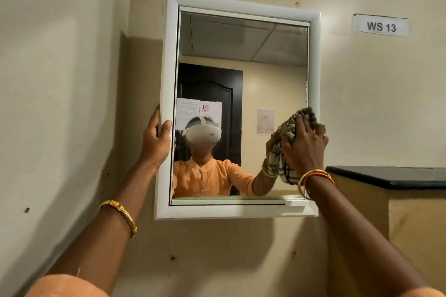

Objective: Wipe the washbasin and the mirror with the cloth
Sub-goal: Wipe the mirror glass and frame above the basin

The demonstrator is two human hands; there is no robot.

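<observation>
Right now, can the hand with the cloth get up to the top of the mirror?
Probably yes. The right hand presses the checked cloth against the mirror low at its right edge, and the glass above it is bare. The left hand only grips the left side of the white frame.

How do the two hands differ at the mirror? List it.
The left hand grips the left side of the mirror frame; the right hand presses a checked cloth against the glass near the right edge. The left hand holds no cloth; the right hand's fingers curl over one. Both are raised, and both wrists wear bangles.
</observation>
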